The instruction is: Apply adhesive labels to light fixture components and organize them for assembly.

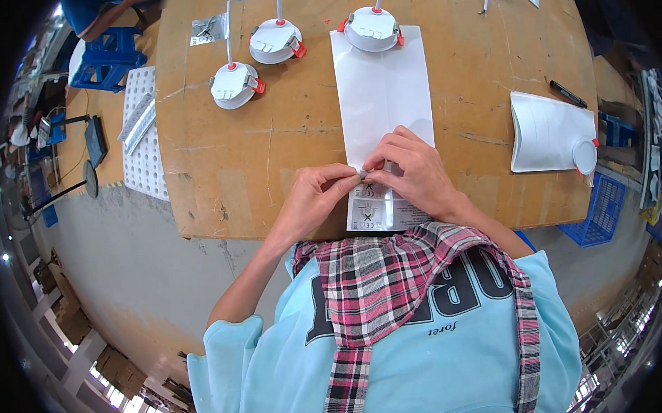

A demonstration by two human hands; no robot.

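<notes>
My left hand [319, 196] and my right hand [416, 167] meet near the table's front edge, thumbs and forefingers pinched together. Between the fingertips is a small greyish bit, too small to name. Just below them lies a clear plastic packet [367, 213] with printed symbols, over the near end of a long white sheet [385, 93]. On the sheet's far end rests a round white downlight [371, 32] with red-tipped clips and a white cable. Two similar downlights, one nearer [232, 87] and one farther [274, 43], stand to the left.
The brown table carries a stack of white sheets [548, 132] at right, with a white roll of tape [584, 156] and a black marker [568, 93]. Another printed packet [209, 30] lies far left. A blue crate [595, 210] stands beside the table. Someone's arm [108, 18] shows far left.
</notes>
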